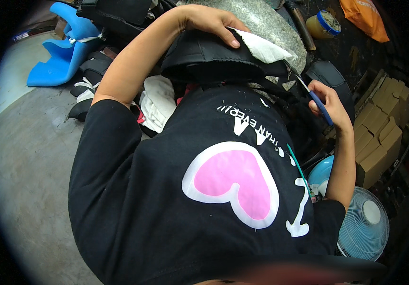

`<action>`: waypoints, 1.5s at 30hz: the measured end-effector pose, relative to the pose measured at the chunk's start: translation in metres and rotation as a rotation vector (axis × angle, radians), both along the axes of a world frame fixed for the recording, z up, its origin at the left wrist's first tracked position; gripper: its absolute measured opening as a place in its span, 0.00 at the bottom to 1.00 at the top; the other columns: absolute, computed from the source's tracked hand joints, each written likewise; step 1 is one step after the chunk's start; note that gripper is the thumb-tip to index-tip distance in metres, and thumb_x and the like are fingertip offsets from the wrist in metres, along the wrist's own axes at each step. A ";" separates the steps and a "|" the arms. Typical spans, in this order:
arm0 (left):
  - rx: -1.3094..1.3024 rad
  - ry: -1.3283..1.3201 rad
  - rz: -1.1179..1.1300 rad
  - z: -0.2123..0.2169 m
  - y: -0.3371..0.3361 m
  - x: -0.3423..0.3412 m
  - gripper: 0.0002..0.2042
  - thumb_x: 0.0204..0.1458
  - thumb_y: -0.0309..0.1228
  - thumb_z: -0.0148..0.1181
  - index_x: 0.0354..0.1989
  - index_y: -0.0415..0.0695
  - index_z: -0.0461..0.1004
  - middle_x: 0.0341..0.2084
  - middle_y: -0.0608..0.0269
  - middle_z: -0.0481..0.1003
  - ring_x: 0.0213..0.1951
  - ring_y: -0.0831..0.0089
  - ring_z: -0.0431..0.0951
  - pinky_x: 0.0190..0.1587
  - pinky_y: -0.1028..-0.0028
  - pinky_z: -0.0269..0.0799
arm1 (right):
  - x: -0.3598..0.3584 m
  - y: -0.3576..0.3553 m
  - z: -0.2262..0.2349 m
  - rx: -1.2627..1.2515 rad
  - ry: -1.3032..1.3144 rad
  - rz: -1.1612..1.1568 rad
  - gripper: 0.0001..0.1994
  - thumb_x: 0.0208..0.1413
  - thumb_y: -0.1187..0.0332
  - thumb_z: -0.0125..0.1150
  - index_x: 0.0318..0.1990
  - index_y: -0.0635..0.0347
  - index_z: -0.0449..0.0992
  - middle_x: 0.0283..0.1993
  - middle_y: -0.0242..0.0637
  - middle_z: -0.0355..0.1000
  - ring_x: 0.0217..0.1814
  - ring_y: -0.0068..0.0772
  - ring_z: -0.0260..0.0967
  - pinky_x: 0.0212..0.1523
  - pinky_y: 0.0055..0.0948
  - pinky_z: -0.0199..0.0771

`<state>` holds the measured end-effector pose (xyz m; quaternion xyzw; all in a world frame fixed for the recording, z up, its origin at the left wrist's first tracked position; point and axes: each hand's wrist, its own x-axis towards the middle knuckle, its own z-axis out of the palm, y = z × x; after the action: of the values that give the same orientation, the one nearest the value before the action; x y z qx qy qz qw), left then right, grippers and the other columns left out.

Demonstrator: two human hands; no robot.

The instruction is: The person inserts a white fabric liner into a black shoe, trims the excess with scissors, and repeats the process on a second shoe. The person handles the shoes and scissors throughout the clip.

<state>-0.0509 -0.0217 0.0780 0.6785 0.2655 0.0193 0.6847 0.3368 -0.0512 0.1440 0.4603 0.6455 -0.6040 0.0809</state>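
Note:
My left hand presses down flat on a black padded cover, fingers spread over its top edge. White lining shows at the cover's right end. My right hand grips a blue-handled blade whose thin metal tip points up toward the lining's edge. The cover rests against a rough grey metal surface in front of me. My black shirt with a pink heart fills the lower middle of the view.
A blue plastic seat shell and black pads lie on the concrete floor at the left. White cloth sits under the cover. Cardboard boxes, a pale blue fan, a yellow jar and an orange bag stand at the right.

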 end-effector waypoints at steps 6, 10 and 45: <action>-0.425 -0.120 0.041 -0.009 -0.006 0.017 0.24 0.52 0.31 0.66 0.58 0.36 0.71 0.49 0.61 0.77 0.49 0.72 0.74 0.57 0.72 0.66 | -0.015 0.001 0.015 0.528 -0.182 0.267 0.26 0.44 0.43 0.68 0.37 0.56 0.72 0.23 0.31 0.66 0.28 0.24 0.68 0.31 0.31 0.66; -0.456 0.014 0.101 -0.003 -0.003 0.022 0.23 0.50 0.33 0.68 0.53 0.33 0.73 0.42 0.58 0.80 0.39 0.70 0.78 0.44 0.71 0.74 | -0.013 0.008 0.010 -0.016 0.013 0.050 0.26 0.53 0.42 0.61 0.36 0.60 0.68 0.23 0.25 0.62 0.23 0.17 0.61 0.24 0.19 0.58; 0.029 0.177 0.066 0.029 -0.027 -0.022 0.25 0.46 0.33 0.70 0.52 0.37 0.74 0.45 0.60 0.77 0.49 0.73 0.74 0.53 0.73 0.68 | -0.016 0.021 0.005 -0.210 0.057 0.083 0.26 0.44 0.46 0.74 0.33 0.57 0.68 0.24 0.20 0.59 0.20 0.10 0.55 0.18 0.15 0.50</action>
<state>-0.0725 -0.0489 0.1068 0.6784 0.3468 -0.0146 0.6476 0.3206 -0.0297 0.1488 0.4046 0.5992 -0.6774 0.1353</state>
